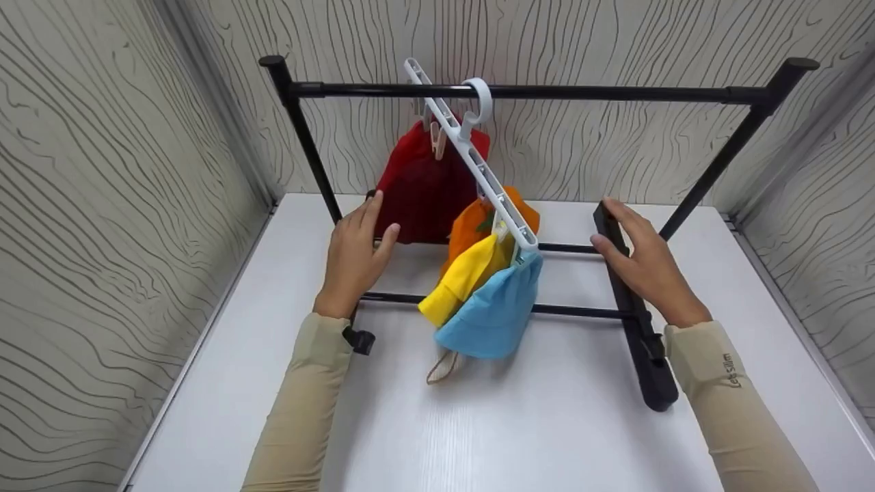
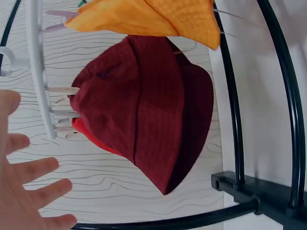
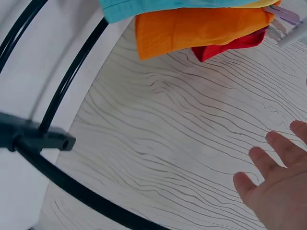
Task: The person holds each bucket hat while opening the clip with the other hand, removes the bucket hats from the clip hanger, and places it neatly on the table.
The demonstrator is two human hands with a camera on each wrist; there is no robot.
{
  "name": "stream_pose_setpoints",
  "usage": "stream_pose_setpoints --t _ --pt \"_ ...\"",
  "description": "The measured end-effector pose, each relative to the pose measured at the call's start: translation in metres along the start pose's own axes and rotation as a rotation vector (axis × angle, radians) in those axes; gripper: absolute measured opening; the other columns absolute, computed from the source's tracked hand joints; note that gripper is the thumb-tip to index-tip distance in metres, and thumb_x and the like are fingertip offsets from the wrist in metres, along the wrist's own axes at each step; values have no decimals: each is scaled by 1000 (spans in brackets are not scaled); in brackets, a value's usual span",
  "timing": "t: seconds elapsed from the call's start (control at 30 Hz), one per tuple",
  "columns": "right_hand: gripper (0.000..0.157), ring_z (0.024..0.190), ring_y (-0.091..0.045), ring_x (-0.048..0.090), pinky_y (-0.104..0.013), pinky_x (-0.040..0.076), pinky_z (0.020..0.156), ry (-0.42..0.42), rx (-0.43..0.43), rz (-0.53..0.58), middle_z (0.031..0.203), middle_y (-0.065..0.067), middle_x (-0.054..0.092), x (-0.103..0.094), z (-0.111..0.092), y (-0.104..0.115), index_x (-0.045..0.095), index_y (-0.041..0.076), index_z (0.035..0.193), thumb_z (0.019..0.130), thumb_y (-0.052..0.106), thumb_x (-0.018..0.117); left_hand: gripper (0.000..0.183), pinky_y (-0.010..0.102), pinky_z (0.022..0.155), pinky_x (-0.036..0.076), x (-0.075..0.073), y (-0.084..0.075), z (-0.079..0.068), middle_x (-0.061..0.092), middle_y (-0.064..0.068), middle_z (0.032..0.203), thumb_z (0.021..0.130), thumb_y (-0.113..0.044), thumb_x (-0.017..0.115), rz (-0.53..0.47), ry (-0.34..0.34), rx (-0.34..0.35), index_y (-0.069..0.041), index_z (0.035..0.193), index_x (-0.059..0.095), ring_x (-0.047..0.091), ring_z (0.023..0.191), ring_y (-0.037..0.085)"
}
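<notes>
where the rack (image 1: 615,94) runs side to side, the hanger (image 1: 482,169) slants across it

beneath everything lies the white counter (image 1: 547,417), and on it the black rack stands with its long direction going left to right. hooked over its top is the white hanger, laden, its long axis cutting across at a slant: the far end sits to the left and behind, the near end comes forward and to the right.

along its length hang the hats, in order from far to near: the dark red hat (image 1: 431,198) with bright red cloth (image 1: 403,157) behind it, the orange hat (image 1: 468,222), the yellow hat (image 1: 465,273) and the blue hat (image 1: 495,314).

the hanger is between the two hands. the left hand (image 1: 355,253) is spread wide, thumb out, holding nothing; the hanger lies rightward of it, and the dark red hat is the nearest cloth, apart from the fingers in the left wrist view. the right hand (image 1: 649,263) is spread too, with nothing in it, and the hanger lies leftward. in the head view the near end is closer to the right hand, the far end to the left, so i judge a reach would turn on which end is wanted.

smallest is a peach clip (image 1: 438,140), just beside the hanger's far half.
</notes>
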State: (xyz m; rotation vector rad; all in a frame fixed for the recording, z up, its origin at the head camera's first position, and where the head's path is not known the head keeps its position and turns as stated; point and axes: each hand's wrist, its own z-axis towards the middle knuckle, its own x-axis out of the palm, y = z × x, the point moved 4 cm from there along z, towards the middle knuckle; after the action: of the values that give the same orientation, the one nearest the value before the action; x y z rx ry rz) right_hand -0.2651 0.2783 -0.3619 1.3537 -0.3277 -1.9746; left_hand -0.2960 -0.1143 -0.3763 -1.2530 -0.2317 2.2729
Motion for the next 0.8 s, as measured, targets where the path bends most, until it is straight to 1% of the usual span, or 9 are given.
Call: stream_pose_setpoints --t 0.07,0.2,0.27,0.37,0.47,0.57,0.63,0.8 --pt "58 131 -29 29 -52 23 104 6 34 58 143 -8 34 1 -1 1 31 25 141 89 34 55 55 41 103 32 2 -2 -3 43 6 137 93 -42 42 -50 7 -15 -20 142 30 43 122 24" --pt "54 127 -23 37 -45 30 103 35 76 141 139 -3 41 6 -1 3 38 23 138 88 34 56 54 38 103 34 5 -9 -11 41 4 139 93 -40 44 -149 50 -39 -21 142 29 40 125 21" --pt "53 127 -21 38 -44 31 102 64 90 175 139 -1 42 10 -1 5 39 24 137 88 33 57 55 37 103 33 7 -15 -14 39 3 140 93 -38 45 -200 67 -42 -22 143 28 39 126 19" --pt "53 126 -21 38 -46 33 101 114 106 225 139 0 41 15 -1 9 38 25 137 88 31 58 55 36 104 31 7 -25 -17 37 1 141 93 -36 47 -274 75 -23 -23 143 27 37 127 17" --pt "54 125 -24 39 -47 35 99 160 96 270 139 -3 41 18 -2 21 38 19 138 88 25 59 55 35 105 30 7 -37 -21 35 -1 143 93 -34 47 -330 84 2 -24 143 26 36 128 15" --pt "56 125 -25 40 -45 36 99 196 73 297 138 -7 41 19 -2 36 37 13 138 88 22 60 54 36 105 31 7 -47 -24 36 -1 142 93 -31 48 -367 86 35 -22 143 28 36 128 16" --pt "56 126 -26 39 -45 35 100 214 62 315 138 -9 41 20 -3 46 38 11 137 87 20 60 54 36 104 31 8 -53 -26 37 0 142 93 -30 49 -387 89 53 -21 142 29 36 128 16" --pt "55 127 -28 36 -48 33 101 246 70 333 137 -10 42 24 -3 57 40 12 136 86 21 62 53 35 103 33 13 -65 -30 39 0 140 92 -32 50 -424 106 75 -20 141 32 38 126 16"
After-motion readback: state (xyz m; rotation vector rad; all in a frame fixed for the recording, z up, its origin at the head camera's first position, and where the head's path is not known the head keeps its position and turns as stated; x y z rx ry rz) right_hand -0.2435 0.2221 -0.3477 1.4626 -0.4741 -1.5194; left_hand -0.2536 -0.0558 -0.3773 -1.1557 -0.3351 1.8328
